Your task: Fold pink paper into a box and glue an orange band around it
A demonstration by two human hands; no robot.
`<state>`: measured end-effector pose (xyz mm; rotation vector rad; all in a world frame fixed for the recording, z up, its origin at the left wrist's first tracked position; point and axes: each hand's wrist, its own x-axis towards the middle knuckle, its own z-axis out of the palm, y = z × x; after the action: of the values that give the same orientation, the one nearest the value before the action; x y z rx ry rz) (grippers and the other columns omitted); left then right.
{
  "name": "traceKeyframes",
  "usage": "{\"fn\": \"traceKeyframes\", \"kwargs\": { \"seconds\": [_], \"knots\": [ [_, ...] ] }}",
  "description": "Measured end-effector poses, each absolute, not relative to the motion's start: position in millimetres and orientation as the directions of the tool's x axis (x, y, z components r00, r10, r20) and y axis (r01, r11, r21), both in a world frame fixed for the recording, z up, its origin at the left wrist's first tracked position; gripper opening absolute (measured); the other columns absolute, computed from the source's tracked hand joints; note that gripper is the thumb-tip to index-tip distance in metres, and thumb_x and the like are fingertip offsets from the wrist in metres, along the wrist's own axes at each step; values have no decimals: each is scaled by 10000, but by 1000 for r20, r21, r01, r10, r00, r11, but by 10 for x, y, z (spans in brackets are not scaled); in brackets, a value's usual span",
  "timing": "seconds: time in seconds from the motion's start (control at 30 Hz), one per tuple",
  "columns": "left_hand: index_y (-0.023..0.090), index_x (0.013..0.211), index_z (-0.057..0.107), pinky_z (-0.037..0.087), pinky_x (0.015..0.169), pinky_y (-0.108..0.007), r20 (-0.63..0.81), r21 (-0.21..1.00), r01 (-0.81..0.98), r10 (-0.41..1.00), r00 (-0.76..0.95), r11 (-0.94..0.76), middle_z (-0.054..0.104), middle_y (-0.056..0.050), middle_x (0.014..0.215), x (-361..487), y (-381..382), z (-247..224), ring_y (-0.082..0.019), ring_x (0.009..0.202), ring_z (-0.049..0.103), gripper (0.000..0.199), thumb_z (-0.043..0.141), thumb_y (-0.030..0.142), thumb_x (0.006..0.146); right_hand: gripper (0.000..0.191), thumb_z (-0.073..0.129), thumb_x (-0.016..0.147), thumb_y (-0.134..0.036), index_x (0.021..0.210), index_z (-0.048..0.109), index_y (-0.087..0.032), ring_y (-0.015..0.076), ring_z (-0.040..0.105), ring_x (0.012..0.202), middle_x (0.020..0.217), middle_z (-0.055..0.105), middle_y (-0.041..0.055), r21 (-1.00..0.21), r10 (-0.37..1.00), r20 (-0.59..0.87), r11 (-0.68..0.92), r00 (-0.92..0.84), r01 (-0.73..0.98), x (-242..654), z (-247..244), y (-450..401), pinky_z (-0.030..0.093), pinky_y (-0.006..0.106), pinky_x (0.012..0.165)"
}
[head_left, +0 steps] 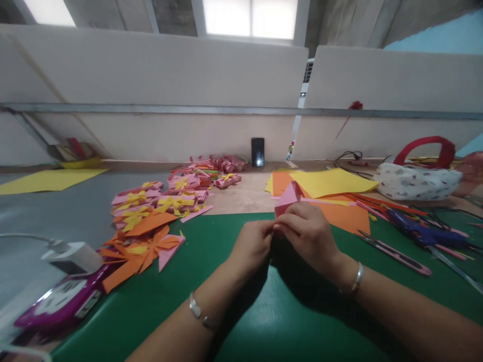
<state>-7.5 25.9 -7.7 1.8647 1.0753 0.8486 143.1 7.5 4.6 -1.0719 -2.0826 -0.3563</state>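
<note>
A folded piece of pink paper rises above my fingers over the green mat. My right hand is pinched on its lower part. Close against it, my left hand pinches the lower left corner of the same paper, with the fingertips of both hands meeting. Orange paper and yellow paper lie just behind and right of my hands. To the left are orange paper strips arranged like petals, and folded pink pieces with yellow bows.
At right lie a pink-handled cutter, a blue glue gun and a white patterned bag. A phone leans on the back wall. At left, a white charger rests by a purple device.
</note>
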Motion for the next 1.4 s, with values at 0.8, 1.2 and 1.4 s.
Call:
{"fn": "traceKeyframes", "kwargs": {
  "seconds": [0.8, 1.2, 1.4],
  "knots": [
    [194, 1013, 681, 461, 870, -324, -104, 994, 22, 861, 498, 108, 691, -66, 1014, -409, 310, 258, -203, 960, 616, 306, 663, 283, 722, 265, 556, 650, -25, 843, 685, -153, 152, 645, 812, 859, 709, 26, -985, 940, 66, 116, -335, 129, 1738, 267, 305, 508, 272, 752],
    [150, 1001, 633, 427, 687, -229, -37, 999, 51, 657, 753, -2, 630, -30, 879, -424, 181, 347, -145, 772, 544, 339, 657, 328, 713, 191, 487, 642, -35, 659, 638, -151, 126, 570, 603, 633, 634, -16, -835, 934, 117, 277, -338, 475, 1678, 53, 327, 429, 216, 544],
    [118, 725, 642, 381, 531, -203, -122, 968, 250, 872, 474, 0, 593, -9, 650, -237, 158, 264, -114, 581, 492, 201, 645, 309, 664, 267, 500, 643, -33, 864, 559, -169, 120, 574, 638, 763, 646, 8, -739, 953, 194, 298, -234, 604, 1597, 12, 244, 420, 207, 564]
  ]
}}
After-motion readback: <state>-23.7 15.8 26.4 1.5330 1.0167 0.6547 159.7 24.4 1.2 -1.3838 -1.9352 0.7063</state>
